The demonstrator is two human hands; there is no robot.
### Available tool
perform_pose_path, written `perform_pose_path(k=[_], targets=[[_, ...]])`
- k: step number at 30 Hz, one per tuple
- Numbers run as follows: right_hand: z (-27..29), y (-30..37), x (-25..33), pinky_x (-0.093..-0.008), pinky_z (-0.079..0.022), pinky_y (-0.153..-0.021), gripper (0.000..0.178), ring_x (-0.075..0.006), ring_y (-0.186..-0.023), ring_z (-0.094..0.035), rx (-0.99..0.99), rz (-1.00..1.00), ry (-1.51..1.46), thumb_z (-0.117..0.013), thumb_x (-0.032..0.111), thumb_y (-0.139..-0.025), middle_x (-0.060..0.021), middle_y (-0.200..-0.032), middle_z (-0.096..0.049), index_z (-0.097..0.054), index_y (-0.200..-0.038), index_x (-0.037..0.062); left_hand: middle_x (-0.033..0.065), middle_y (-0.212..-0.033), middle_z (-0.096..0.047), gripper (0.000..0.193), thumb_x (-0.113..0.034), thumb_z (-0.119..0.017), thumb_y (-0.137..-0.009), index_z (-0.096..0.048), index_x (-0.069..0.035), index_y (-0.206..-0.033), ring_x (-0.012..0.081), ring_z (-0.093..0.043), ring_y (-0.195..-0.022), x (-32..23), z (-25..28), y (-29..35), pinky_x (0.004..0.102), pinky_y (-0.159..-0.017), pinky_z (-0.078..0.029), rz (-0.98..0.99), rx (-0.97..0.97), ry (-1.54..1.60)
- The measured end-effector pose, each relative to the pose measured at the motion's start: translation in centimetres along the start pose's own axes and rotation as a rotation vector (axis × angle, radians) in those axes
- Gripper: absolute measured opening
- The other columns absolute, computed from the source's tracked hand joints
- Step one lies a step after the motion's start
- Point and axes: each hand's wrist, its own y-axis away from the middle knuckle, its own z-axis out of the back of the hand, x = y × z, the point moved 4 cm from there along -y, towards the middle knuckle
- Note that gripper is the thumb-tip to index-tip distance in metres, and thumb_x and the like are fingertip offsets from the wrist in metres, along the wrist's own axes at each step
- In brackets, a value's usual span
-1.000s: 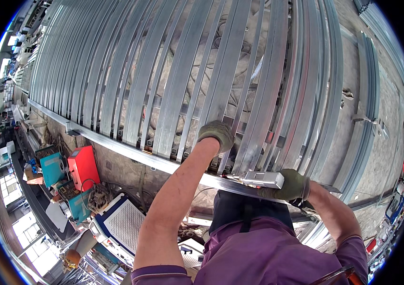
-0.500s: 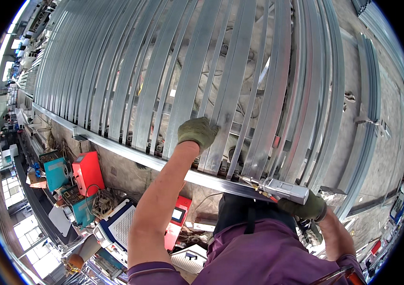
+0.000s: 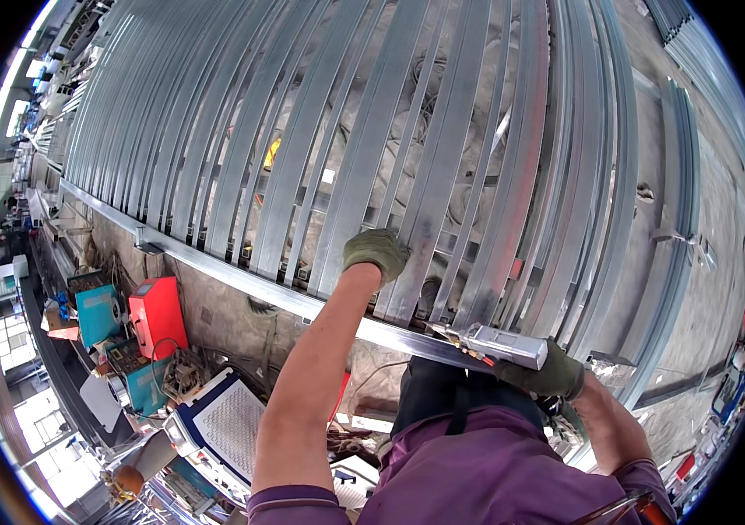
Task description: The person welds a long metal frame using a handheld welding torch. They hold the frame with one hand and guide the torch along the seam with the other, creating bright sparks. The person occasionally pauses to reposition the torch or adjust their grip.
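Several long grey metal tubes, wide and narrow, lie side by side across a metal frame. My left hand [image 3: 377, 252], in an olive-green glove, rests over a narrow tube [image 3: 406, 157], its fingers curled at the edge beside a wide tube [image 3: 438, 184]. The fingertips are partly hidden. Lower right, my right hand [image 3: 548, 374], in a matching glove, is closed round the handle of a boxy silver tool that looks like a welding gun [image 3: 513, 345]. Its thin nozzle points left, close to the tube ends at the front rail [image 3: 241, 281].
Below the rail at left stand a red machine [image 3: 161, 317], a teal machine [image 3: 101, 315] and a white-and-blue unit [image 3: 219, 420], with loose cables around. Something yellow [image 3: 272, 154] shows through the gaps. More stacked tubes [image 3: 672, 201] lie at right, with a clamp-like metal piece [image 3: 686, 238] on them.
The view has shifted slightly, so the tubes appear farther right. My right hand has carried the welding gun a little to the left. My left hand stays on about the same tubes.
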Motion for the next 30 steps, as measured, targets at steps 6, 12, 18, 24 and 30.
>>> perform_pose_path(k=[6,12,18,24,30], targets=[[1.4,0.0,0.5,-0.0303,-0.058,-0.062,0.044,-0.0099,-0.069,-0.070,0.009,-0.259,-0.049,-0.085,0.031,-0.104,-0.0026,-0.091,-0.079,-0.075,-0.140,0.0071,0.0186,-0.143,-0.075,0.069,-0.065,-0.057,-0.109,-0.073,-0.005,-0.139,0.0367,-0.070,-0.135,-1.0,-0.8,2.4,0.0487,-0.114,-0.056,0.114,0.022,0.131],[4.8,1.7,0.3,-0.0292,-0.055,-0.066,0.036,-0.0071,-0.077,-0.065,-0.276,-0.010,-0.130,-0.077,0.019,-0.110,0.0011,-0.096,-0.075,-0.071,-0.142,0.0041,0.0275,-0.170,-0.046,0.129,-0.085,-0.069,-0.091,-0.027,0.008,-0.169,0.0403,-0.046,-0.159,-5.2,-4.7,7.0,0.0507,-0.127,-0.043,0.176,-0.138,0.139],[7.1,2.6,-1.8,-0.0306,-0.054,-0.065,0.036,-0.0070,-0.076,-0.063,-0.276,-0.096,-0.103,-0.076,0.018,-0.111,0.0033,-0.091,-0.068,-0.069,-0.142,0.0027,0.0323,-0.180,-0.023,0.161,-0.092,-0.077,-0.077,-0.003,0.012,-0.175,0.0443,-0.024,-0.170,-6.6,-9.8,5.7,0.0554,-0.137,-0.022,0.318,-0.308,0.115],[8.1,3.1,-1.8,-0.0291,-0.053,-0.068,0.041,-0.0066,-0.080,-0.062,-0.258,-0.061,-0.139,-0.077,0.017,-0.110,0.0038,-0.096,-0.069,-0.068,-0.146,0.0022,0.0316,-0.171,-0.035,0.154,-0.078,-0.085,-0.074,-0.010,0.013,-0.173,0.0449,-0.035,-0.163,-7.7,-8.9,5.6,0.0599,-0.135,-0.025,0.385,-0.365,0.102],[8.8,3.6,-3.6,-0.0289,-0.056,-0.079,0.041,-0.0077,-0.094,-0.064,-0.233,-0.029,-0.130,-0.077,0.013,-0.109,0.0018,-0.111,-0.073,-0.068,-0.147,0.0012,0.0297,-0.173,-0.035,0.157,-0.079,-0.087,-0.074,-0.007,0.013,-0.173,0.0432,-0.035,-0.165,-8.5,-8.4,5.7,0.0557,-0.135,-0.028,0.418,-0.315,0.086]])
